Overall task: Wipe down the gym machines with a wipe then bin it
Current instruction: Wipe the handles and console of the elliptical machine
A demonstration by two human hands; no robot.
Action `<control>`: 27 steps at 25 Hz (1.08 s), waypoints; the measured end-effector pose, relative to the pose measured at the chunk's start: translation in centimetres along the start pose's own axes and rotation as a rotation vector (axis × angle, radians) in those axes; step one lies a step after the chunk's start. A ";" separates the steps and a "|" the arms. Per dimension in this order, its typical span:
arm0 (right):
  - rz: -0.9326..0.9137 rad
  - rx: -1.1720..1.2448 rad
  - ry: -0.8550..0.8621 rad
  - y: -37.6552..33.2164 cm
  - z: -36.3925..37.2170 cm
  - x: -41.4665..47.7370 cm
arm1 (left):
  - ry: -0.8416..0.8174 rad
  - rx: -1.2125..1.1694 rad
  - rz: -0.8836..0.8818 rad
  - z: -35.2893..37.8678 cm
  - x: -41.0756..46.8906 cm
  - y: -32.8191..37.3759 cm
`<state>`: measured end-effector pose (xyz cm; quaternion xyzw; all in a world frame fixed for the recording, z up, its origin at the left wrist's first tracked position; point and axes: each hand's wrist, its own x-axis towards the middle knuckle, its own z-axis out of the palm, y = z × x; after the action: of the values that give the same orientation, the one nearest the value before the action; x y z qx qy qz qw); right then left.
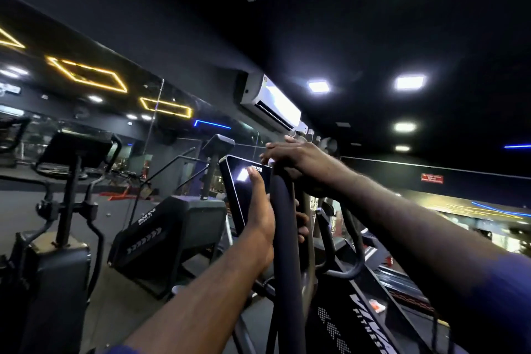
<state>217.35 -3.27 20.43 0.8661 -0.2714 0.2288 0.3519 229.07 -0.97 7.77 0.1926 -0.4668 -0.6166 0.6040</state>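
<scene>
I stand at a black cardio machine. My left hand [263, 215] grips its padded upright handle [287, 267]; the fingers wrap round the bar and the thumb points up along the dark console screen [244, 198]. My right hand [293, 156] lies over the top end of that handle and the console's upper corner, with the fingers stretched to the left. No wipe shows in either hand; anything under the right palm is hidden.
A stair-climber machine [172, 233] stands to the left and another black machine [66, 210] at the far left. A curved side rail [356, 256] and the branded frame [370, 322] sit on the right. A white air conditioner [273, 103] hangs ahead.
</scene>
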 end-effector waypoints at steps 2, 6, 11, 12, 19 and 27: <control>0.101 -0.002 -0.021 0.9 0.0 0.6 | 0.049 0.015 0.014 0.2 0.5 -0.7; 0.281 -0.070 0.044 1.4 -0.7 2.4 | 0.120 0.008 0.049 0.4 1.4 -2.0; 0.472 -0.122 0.092 4.5 -0.3 3.9 | 0.139 -0.004 0.086 0.5 1.4 -2.1; 0.470 -0.106 0.020 4.6 -0.1 3.7 | 0.141 0.004 0.092 0.4 1.5 -2.2; 0.099 0.147 0.027 1.8 -1.8 2.5 | 0.107 -0.007 0.086 -0.1 2.2 -2.5; 0.003 0.119 0.139 -1.5 2.8 1.2 | 0.120 0.010 0.145 0.4 1.3 -2.5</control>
<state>219.70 -4.77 18.62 0.8671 -0.2335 0.3045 0.3177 227.08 -2.44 6.32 0.1977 -0.4456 -0.5562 0.6730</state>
